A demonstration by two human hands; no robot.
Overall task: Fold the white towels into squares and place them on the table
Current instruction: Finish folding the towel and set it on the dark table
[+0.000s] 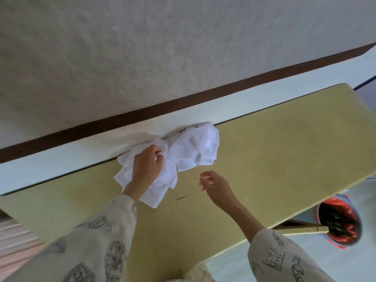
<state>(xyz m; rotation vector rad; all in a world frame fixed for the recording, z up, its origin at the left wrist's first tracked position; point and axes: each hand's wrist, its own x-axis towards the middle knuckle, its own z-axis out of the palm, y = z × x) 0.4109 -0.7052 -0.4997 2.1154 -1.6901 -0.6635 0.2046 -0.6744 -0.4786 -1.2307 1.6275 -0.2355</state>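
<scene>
The white towels lie crumpled in a heap at the far edge of the yellow table. The left hand pinches a fold of the heap; the right hand hovers just beside it, its grip slack and empty. The cloth looks light, limp and unlikely to slip, so a corner or hem would probably be the best hold for shaking one towel free.

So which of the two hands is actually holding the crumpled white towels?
The left hand: its fingers pinch the white towels. The right hand hovers beside them, holding nothing.
</scene>
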